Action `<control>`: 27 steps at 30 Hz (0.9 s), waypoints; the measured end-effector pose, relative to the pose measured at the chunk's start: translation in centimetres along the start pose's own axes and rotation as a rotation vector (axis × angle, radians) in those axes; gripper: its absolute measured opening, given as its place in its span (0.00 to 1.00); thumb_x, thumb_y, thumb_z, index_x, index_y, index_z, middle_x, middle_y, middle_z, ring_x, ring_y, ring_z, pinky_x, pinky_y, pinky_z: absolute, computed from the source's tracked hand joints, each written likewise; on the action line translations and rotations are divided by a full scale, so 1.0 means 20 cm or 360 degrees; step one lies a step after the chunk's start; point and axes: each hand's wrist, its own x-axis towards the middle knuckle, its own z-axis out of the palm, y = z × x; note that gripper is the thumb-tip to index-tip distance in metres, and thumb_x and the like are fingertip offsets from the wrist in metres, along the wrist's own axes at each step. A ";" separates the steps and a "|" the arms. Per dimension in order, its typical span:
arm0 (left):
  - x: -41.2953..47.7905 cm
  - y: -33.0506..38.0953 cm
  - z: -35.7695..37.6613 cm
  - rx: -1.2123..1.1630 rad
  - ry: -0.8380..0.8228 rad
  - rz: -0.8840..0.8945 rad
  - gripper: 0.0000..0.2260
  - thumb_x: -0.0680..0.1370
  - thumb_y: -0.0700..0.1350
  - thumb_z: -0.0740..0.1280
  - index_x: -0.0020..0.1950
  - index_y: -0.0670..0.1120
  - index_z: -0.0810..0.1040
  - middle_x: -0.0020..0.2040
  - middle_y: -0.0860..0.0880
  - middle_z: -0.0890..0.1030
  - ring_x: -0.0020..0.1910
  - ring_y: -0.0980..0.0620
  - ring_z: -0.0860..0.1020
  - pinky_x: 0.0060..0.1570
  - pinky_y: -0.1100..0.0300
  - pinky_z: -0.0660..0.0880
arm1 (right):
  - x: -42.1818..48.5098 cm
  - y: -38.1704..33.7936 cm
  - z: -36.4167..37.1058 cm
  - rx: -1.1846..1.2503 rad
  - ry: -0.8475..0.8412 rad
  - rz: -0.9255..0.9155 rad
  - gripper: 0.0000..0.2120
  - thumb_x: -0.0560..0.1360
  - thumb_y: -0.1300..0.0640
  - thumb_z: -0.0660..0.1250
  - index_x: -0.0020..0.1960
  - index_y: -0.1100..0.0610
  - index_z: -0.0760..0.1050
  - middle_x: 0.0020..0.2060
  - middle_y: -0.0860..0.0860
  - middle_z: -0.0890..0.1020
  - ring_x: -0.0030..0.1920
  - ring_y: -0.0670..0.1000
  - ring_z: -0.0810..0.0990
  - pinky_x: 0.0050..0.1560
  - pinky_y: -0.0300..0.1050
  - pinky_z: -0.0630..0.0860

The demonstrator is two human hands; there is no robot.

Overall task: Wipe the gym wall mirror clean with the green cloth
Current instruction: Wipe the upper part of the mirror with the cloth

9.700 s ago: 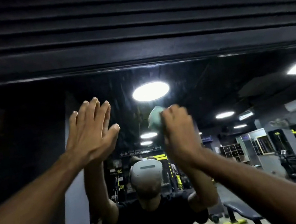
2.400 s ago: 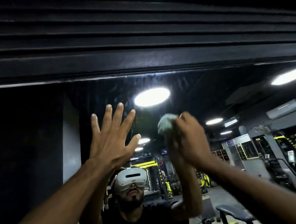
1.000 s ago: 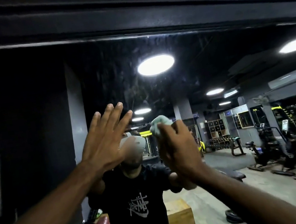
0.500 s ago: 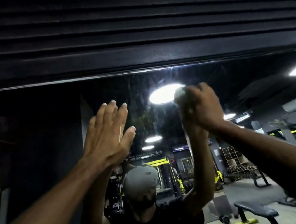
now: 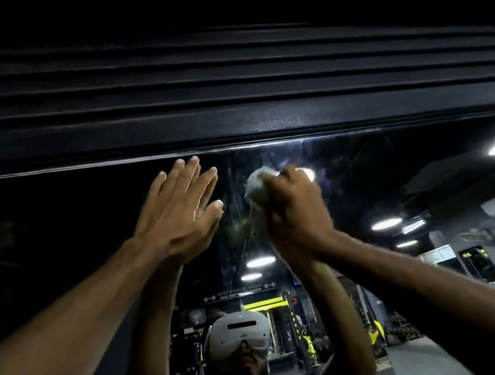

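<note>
Fingers (image 5: 282,179) of the right hand (image 5: 297,215) were curled tight round the green cloth (image 5: 257,187), which was balled up w/ only its top & left side showing past the knuckles. The cloth was pressed to the mirror (image 5: 416,173) high up, just below the black trim (image 5: 262,126) along the glass's top edge. The left hand (image 5: 180,220) held nothing: fingers straight & close together, palm toward the glass just left of the cloth, tips nearly at the trim. It was prob. a brace for the reach, tho actual contact couldn't be confirmed. Both arms were stretched up.

Step in hand, by my read: wiping the top strip of the mirror. Faint streaks & specks showed on the glass around & right of the cloth, so that patch wasn't done yet. The next move prob. called for a firm sideways pass along the top edge, w/ the cloth reaching right up under the trim w/o riding onto it, then overlapping passes lower down. Pressure would need to be even at full stretch, else smears. The far right & dark left parts of the glass couldn't be judged clean or not.
</note>
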 end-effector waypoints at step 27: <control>0.08 -0.06 0.04 0.0112 0.0130 -0.0091 0.33 0.79 0.62 0.46 0.85 0.55 0.50 0.86 0.50 0.48 0.84 0.51 0.45 0.81 0.48 0.43 | 0.38 0.41 -0.08 -0.0278 0.0171 0.0385 0.12 0.74 0.49 0.72 0.54 0.55 0.83 0.46 0.56 0.76 0.47 0.59 0.75 0.44 0.48 0.72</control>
